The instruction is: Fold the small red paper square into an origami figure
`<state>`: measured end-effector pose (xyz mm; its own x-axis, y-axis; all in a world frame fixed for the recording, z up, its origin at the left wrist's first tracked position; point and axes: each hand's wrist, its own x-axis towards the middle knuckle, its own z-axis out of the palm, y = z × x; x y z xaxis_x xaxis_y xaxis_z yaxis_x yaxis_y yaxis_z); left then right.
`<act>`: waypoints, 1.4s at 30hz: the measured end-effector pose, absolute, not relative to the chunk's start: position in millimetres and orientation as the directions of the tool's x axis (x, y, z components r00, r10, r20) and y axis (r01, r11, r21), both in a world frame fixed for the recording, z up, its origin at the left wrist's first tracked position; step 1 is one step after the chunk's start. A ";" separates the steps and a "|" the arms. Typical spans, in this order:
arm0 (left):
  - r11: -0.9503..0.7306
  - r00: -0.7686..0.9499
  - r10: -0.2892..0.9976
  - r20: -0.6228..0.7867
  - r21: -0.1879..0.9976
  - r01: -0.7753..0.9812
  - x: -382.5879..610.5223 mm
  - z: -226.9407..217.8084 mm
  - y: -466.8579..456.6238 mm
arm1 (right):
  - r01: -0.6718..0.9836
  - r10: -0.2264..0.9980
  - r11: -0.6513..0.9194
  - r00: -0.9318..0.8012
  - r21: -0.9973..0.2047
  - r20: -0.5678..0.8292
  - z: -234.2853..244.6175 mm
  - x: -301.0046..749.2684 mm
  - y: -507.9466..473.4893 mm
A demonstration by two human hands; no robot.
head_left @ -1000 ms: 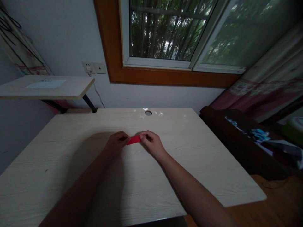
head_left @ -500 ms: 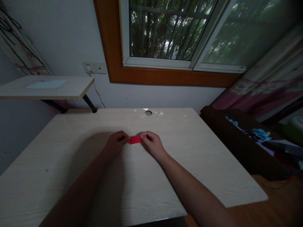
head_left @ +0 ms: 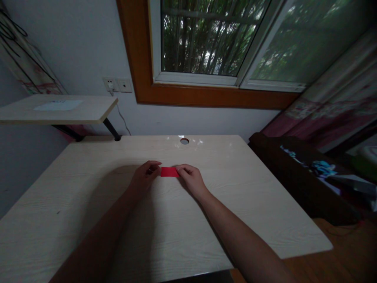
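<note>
A small red folded paper (head_left: 169, 171) lies flat near the middle of the pale wooden table (head_left: 88, 196). My left hand (head_left: 145, 177) pinches its left end with curled fingers. My right hand (head_left: 190, 179) presses its fingertips on the right end. Both forearms reach in from the near edge. The paper's ends are hidden under my fingers.
A round cable hole (head_left: 184, 140) is at the table's far edge, below the window (head_left: 212, 39). A raised side shelf (head_left: 59, 108) with a white sheet stands at the left. A dark bed frame (head_left: 294, 177) with clutter runs along the right.
The red paper has gone from tilted to lying level and now shows a little wider. My left fingers have shifted slightly up and my right fingers flattened onto it.
</note>
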<state>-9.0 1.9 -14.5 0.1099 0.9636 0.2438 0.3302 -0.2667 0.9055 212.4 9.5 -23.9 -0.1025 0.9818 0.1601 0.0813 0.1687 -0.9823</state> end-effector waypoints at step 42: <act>-0.417 0.295 0.903 0.312 0.800 0.432 -4.9 -10.9 -1.8 | 0.108 0.982 0.169 -0.104 -0.980 0.158 -18.7 211.9 8.2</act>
<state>-4.9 -1.8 -10.9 0.2947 0.9033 0.3117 0.4321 -0.4169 0.7997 211.9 8.2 -18.7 -0.1043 0.9819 0.1580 0.1080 0.1691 -0.9797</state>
